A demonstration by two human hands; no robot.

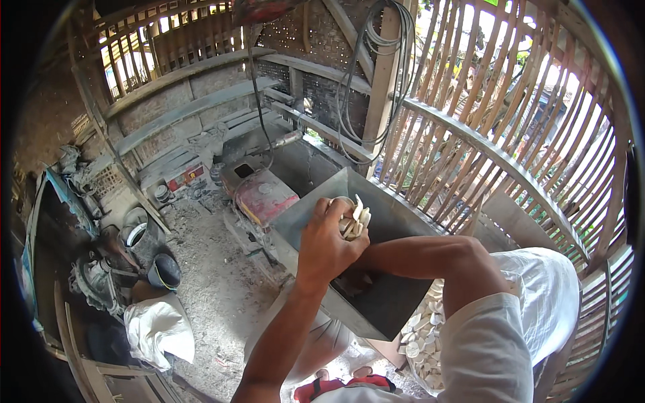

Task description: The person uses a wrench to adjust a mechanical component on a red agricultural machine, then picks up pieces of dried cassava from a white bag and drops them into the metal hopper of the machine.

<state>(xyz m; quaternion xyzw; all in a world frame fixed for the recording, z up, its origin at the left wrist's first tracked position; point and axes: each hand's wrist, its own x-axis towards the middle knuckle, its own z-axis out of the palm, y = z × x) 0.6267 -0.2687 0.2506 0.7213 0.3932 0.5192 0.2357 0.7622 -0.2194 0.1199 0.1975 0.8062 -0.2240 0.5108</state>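
Curling partly closed around a clutch of pale slices, the left hand holds them over the metal hopper. Down inside the hopper reaches the right hand, shadowed; I cannot tell its fingers' grip. A heap of similar slices lies just beside the hopper's near right end; left of the hopper stand a red-topped machine and, farther off, a dark bucket.

A dark bucket sits near a crumpled white sack.
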